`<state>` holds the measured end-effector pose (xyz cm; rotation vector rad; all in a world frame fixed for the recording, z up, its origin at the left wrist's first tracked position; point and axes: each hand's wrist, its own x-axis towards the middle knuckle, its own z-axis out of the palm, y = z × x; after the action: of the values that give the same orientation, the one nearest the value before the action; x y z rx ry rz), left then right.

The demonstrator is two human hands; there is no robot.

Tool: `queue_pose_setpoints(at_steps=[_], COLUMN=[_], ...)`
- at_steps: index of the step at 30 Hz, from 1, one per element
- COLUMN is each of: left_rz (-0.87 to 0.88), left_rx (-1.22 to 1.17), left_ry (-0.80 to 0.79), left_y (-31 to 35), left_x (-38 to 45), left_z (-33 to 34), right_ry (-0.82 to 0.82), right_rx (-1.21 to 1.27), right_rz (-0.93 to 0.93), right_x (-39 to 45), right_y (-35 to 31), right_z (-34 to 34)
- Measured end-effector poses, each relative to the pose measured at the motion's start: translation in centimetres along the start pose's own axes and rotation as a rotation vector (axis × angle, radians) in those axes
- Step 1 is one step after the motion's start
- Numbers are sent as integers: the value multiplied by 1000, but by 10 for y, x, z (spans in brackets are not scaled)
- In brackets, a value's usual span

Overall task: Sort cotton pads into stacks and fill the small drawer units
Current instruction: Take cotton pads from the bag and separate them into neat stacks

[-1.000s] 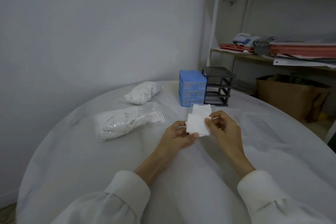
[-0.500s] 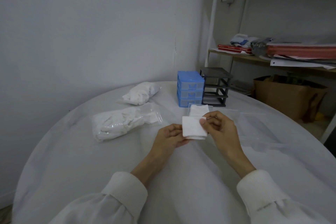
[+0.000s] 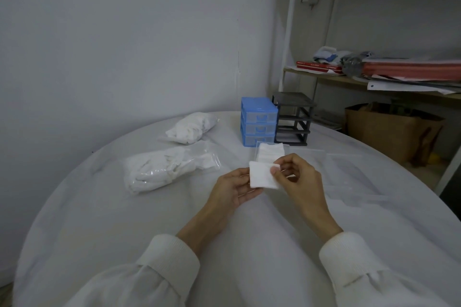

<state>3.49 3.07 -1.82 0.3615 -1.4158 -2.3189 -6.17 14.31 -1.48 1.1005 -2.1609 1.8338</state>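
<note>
You are holding a small stack of square white cotton pads (image 3: 262,177) above the round table draped in a white cloth (image 3: 124,219), just in front of the blue plastic three-drawer unit (image 3: 259,125). Your left hand (image 3: 233,190) is cradling the stack from below, fingers curled under it and thumb along its near edge. Your right hand (image 3: 296,177) is pinching the stack's right edge between thumb and fingertips; judgement: you are squaring up the pads before setting them down.

Between your hands and the blue unit, a clear plastic drawer tray (image 3: 270,151) is lying on the cloth and already holding some pads. To the right of that tray, more clear trays (image 3: 341,164) are lying out, contents not discernible.

The blue unit's three drawers are sitting closed. Touching its right side, the dark grey drawer frame (image 3: 293,118) is standing with its slots open, drawers out.

Left of the blue unit, two clear plastic bags of loose white pads (image 3: 169,168) are lying untouched and looking full.

Judgement on progress: early. One tray is partly filled; most pads are waiting in the bags, and the grey frame is awaiting its drawers.
</note>
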Motion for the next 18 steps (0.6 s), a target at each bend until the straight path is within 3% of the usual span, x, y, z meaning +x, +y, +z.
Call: queue_pose_setpoints(at_steps=[2, 8, 14, 18], left_rz=[-8, 95, 113, 143], left_rx=[-47, 105, 124, 162], left_ry=[17, 49, 58, 98], left_y=[1, -7, -5, -6], left_x=[0, 0, -2, -3], left_z=[2, -4, -3, -3], right_ry=[4, -7, -85, -106], right_rx=[-6, -26, 121, 86], right_rz=[-6, -30, 120, 83], right_x=[0, -2, 0, 1], right_y=[0, -1, -2, -3], right_z=[0, 4, 3, -1])
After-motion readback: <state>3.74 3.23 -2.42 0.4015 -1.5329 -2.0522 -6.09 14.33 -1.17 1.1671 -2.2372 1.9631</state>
